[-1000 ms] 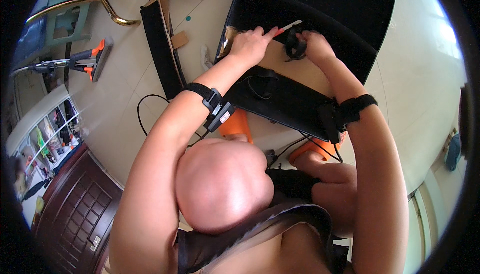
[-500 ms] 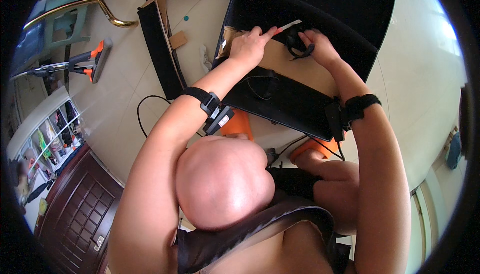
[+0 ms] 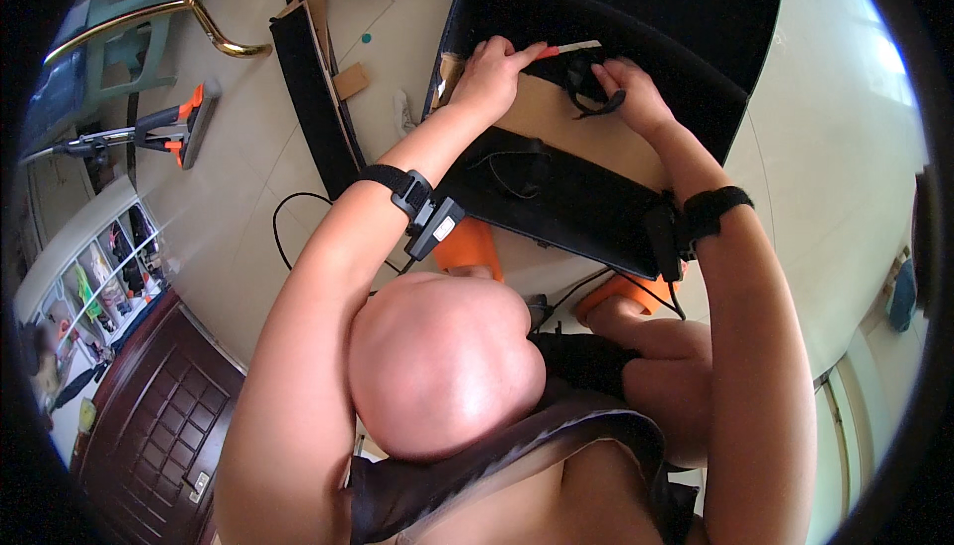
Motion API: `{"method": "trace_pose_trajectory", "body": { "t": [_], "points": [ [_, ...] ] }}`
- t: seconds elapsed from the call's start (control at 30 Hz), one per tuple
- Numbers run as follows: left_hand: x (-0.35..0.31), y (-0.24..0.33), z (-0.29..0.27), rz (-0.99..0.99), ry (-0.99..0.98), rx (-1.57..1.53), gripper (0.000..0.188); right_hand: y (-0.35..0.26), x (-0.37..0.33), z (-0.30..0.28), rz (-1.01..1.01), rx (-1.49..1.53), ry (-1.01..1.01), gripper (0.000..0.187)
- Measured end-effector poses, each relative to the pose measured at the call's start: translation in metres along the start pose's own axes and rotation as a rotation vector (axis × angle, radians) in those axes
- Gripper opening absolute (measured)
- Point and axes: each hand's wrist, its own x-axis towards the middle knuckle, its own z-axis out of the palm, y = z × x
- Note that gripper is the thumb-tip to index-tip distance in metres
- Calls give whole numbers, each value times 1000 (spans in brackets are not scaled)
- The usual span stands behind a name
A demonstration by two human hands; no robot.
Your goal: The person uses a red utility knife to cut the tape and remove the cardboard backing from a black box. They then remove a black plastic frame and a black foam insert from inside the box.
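In my left hand (image 3: 485, 80) is a small knife (image 3: 578, 47) with a red handle and a pale blade, the fingers closed round the handle. Its blade points right, toward a dark strip of fabric (image 3: 594, 105) that hangs in a loop. My right hand (image 3: 636, 93) pinches that strip, close to the blade tip; whether the blade touches it I cannot tell. Both hands are over a large black fabric-covered box (image 3: 696, 58). Bare brown cardboard (image 3: 586, 128) shows along its near side, and a black flap (image 3: 586, 209) with a strap handle (image 3: 535, 167) lies toward me.
Left of the box lie long black panels (image 3: 316, 98) with cardboard edges and a small cardboard piece (image 3: 350, 80). Farther left are a gold metal stand leg (image 3: 234, 48) and an orange-and-grey mop head (image 3: 194, 118). My orange slippers (image 3: 467, 245) are by the near flap, with black cables (image 3: 280, 232) nearby.
My left hand has shifted slightly left and away from me, and the knife lies more level. My right hand stays nearly in place with the fabric strip.
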Motion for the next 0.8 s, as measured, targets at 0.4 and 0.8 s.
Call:
{"method": "trace_pose_trajectory", "body": {
  "t": [0.4,0.8],
  "points": [
    [1,5,2,-49,-51,49,41,6,1,7,-37,95,102,23],
    [6,10,4,92,8,94,42,10,-3,5,-109,69,93,16]
  ]
}}
